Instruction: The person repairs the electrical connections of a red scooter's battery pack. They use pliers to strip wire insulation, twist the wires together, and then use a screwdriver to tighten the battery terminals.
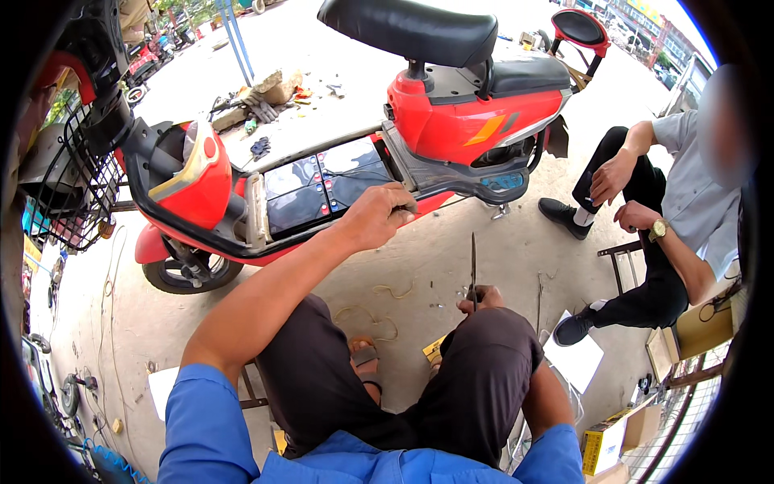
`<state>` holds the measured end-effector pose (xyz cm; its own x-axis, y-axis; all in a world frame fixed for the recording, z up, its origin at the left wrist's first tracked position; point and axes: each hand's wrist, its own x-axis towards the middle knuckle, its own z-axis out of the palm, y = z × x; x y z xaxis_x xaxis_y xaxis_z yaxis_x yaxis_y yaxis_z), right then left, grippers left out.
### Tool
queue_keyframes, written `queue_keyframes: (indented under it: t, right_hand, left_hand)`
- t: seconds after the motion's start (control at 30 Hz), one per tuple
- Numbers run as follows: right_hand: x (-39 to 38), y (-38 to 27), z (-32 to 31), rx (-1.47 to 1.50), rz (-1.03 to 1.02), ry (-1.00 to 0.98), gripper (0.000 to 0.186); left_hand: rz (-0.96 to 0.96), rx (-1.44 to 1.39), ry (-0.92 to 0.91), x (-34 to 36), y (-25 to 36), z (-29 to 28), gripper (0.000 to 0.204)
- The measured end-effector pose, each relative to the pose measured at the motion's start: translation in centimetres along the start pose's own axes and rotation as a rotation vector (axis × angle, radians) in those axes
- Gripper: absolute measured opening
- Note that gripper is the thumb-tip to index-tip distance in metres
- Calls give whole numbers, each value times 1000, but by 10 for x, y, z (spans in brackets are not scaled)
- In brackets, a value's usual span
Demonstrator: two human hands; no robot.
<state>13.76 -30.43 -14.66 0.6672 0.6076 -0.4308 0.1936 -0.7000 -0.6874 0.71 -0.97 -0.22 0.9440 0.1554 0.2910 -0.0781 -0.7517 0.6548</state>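
Observation:
A red electric scooter (407, 101) stands across in front of me, its floorboard opened over a tray of dark batteries (322, 185) with red and blue terminals and thin black wires. At the near edge of that tray, my left hand (379, 214) is closed, fingers curled together; whatever they pinch is too small to make out. My right hand (481, 299), partly hidden behind my right knee, grips a long, thin, dark blade-like tool (473, 256) that points upward. Its exact kind does not show.
To the right sits a person (689, 169), hands near the knees, one shoe beside a white sheet (574, 355). A yellow box (601, 448) stands lower right. Cord (393, 290) and small bits lie on the ground ahead. Gloves and rubble (266, 97) lie beyond the scooter.

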Motion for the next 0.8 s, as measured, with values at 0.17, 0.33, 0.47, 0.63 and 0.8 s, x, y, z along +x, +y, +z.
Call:
queue_keyframes:
  t: [0.17, 0.33, 0.47, 0.63, 0.8]
  right_hand:
    - [-6, -79, -59, 56, -438, -20, 27]
    - [-6, -128, -79, 91, -426, -205, 32]
    - [-13, -156, -74, 113, -251, -405, 27]
    - [-18, -170, -56, 68, -112, -481, 31]
    - [-28, -176, -36, 189, -160, -467, 22]
  left_hand:
    - [-6, -28, 80, -3, 6, -4, 12]
    - [-89, -110, 120, 2, 9, 5, 18]
    - [-113, -198, 138, 5, 9, 12, 17]
    - [-104, -168, 160, 2, 4, 12, 15]
    - [-106, -211, 153, 0, 4, 12, 16]
